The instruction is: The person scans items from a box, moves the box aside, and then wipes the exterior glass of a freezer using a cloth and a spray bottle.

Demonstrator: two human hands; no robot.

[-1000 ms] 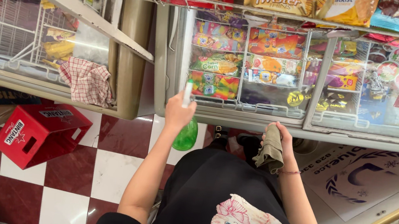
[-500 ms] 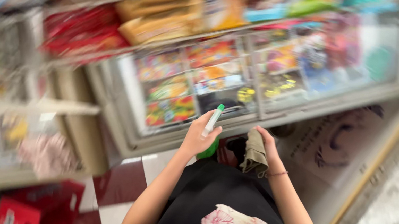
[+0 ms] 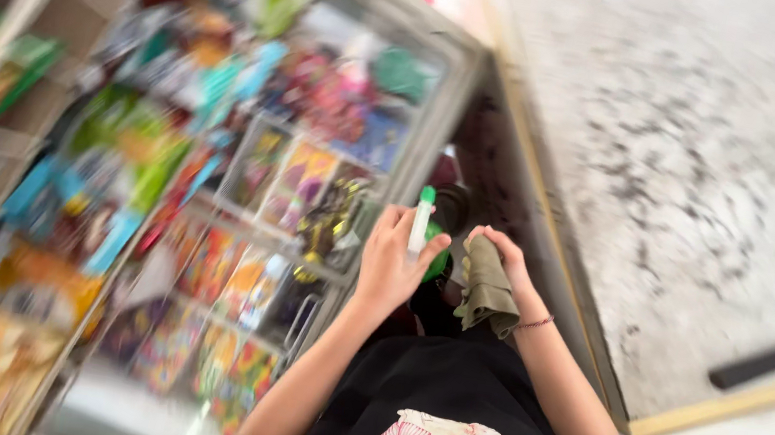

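While our left hand [image 3: 389, 266] gripped a green spray bottle [image 3: 422, 228] with a white neck, our right hand [image 3: 499, 264] clutched a crumpled olive cloth [image 3: 486, 290], both just beside the glass-topped freezer [image 3: 319, 127].

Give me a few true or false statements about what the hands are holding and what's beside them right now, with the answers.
1. The left hand holds a green spray bottle. True.
2. The right hand is empty. False: it grips an olive-green cloth.
3. A glass-topped freezer full of colourful packets lies at the person's left. True.
4. The right wrist is bare. False: it wears a thin bracelet.
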